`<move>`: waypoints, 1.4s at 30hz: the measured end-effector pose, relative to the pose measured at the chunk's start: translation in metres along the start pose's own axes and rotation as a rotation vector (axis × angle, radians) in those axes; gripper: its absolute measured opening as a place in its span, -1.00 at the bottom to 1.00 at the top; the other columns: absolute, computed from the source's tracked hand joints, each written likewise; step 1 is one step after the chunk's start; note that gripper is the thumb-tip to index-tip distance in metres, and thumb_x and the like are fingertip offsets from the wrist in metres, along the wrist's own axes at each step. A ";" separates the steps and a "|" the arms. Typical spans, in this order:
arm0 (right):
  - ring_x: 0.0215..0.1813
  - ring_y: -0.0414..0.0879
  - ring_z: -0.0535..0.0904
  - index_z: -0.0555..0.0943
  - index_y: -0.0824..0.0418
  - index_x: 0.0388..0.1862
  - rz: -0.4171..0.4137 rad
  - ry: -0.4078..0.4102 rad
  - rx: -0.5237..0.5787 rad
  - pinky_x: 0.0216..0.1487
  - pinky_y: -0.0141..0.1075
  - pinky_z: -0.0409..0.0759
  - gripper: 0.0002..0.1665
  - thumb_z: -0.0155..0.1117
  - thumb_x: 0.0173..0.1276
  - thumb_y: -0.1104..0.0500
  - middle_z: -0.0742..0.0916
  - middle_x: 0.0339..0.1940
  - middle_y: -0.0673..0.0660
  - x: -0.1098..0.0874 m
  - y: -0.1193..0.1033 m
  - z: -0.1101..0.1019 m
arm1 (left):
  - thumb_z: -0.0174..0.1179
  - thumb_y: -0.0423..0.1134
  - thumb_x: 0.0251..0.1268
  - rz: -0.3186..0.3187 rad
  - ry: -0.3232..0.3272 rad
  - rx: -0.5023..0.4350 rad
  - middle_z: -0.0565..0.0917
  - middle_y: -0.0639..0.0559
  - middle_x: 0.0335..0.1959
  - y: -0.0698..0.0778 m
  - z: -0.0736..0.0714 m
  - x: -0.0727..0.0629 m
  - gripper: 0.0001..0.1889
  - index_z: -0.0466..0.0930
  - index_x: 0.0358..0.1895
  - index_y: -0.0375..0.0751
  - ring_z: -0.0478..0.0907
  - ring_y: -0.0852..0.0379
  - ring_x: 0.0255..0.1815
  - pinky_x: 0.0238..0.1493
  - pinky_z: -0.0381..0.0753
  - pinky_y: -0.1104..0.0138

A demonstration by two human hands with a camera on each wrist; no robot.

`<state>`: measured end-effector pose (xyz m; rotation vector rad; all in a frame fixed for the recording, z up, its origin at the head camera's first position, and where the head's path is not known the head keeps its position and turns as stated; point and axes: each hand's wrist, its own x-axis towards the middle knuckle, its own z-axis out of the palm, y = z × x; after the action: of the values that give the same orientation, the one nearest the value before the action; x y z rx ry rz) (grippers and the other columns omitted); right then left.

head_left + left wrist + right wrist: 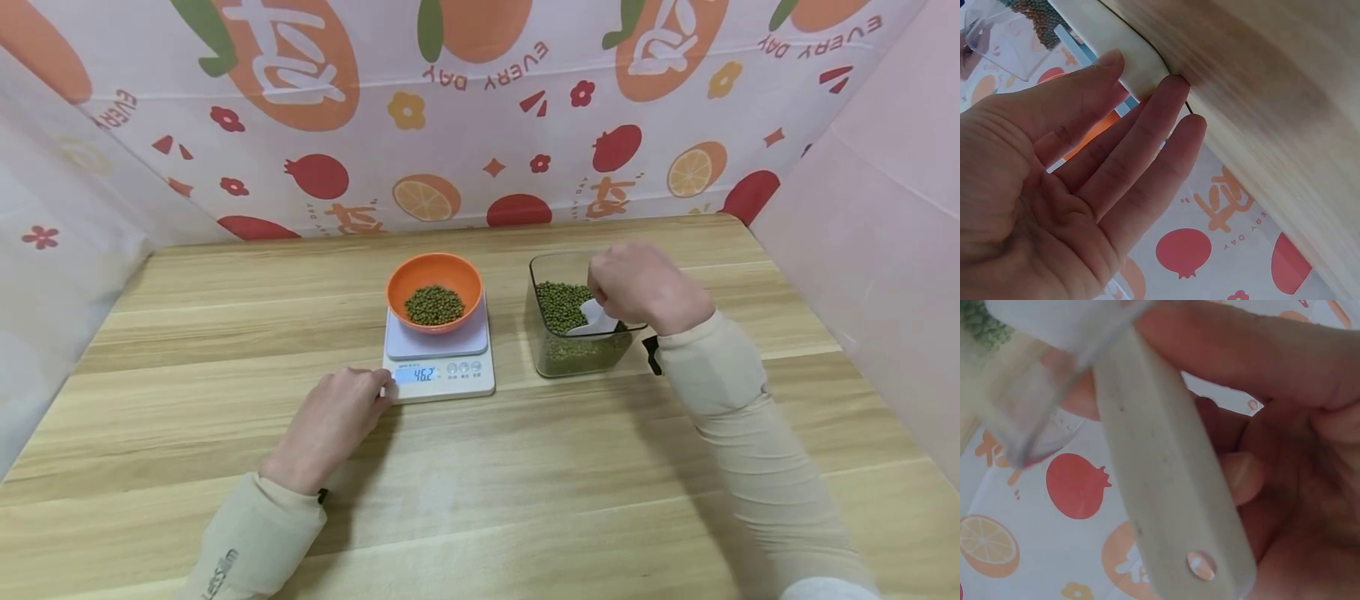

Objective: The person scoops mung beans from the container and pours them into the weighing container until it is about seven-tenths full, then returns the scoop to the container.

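In the head view, my left hand [333, 429] touches the front left corner of a white digital kitchen scale [438, 387]. The left wrist view shows its thumb and nearly straight fingertips at the scale's edge [1110, 44]. An orange bowl [435, 268] sits on the scale, holding green mung beans [434, 306]; the display reads about 46.2. My right hand [648, 283] grips a white scoop [595, 319] over a clear container [534, 325] of mung beans. The scoop's blade is down among the beans, and its handle [1166, 469] shows in the right wrist view.
A wooden table [480, 492] carries everything, with the container standing right of the scale. Behind the table hangs a fruit-print cloth [480, 125]. Pale side walls [885, 233] border the table left and right.
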<state>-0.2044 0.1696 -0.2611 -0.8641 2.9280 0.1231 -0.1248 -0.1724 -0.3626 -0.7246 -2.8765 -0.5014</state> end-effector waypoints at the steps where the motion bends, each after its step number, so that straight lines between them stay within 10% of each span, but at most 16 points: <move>1: -0.49 -0.09 0.43 0.45 0.08 -0.81 0.000 0.002 0.000 -0.37 -0.17 0.46 -0.58 0.04 -0.02 0.56 0.46 -0.73 -0.04 0.001 0.000 0.000 | 0.41 -0.59 0.09 0.000 0.001 0.003 0.65 0.00 -0.56 0.000 0.000 0.000 -0.88 0.70 -0.39 -0.34 0.42 0.20 -0.60 -0.54 0.51 0.32; 32: -0.49 -0.08 0.35 0.43 0.14 -0.67 -0.081 0.097 0.076 -0.40 -0.24 0.36 -0.63 0.07 0.01 0.60 0.42 -0.66 0.00 0.014 -0.006 0.012 | 0.38 -0.58 0.12 -0.025 0.014 0.033 0.63 0.01 -0.58 -0.007 -0.017 0.001 -0.90 0.71 -0.38 -0.35 0.40 0.19 -0.61 -0.53 0.50 0.32; 42: -0.50 -0.11 0.29 0.42 0.13 -0.68 -0.072 0.072 0.102 -0.43 -0.28 0.30 -0.62 0.12 0.01 0.59 0.37 -0.67 -0.02 -0.002 -0.005 0.024 | 0.36 -0.61 0.07 0.001 0.016 0.010 0.69 -0.02 -0.54 -0.001 -0.001 -0.004 -0.86 0.70 -0.41 -0.31 0.54 0.16 -0.57 -0.46 0.63 0.25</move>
<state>-0.1983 0.1686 -0.2855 -0.9753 2.9340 -0.0633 -0.1214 -0.1759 -0.3625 -0.7175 -2.8617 -0.4895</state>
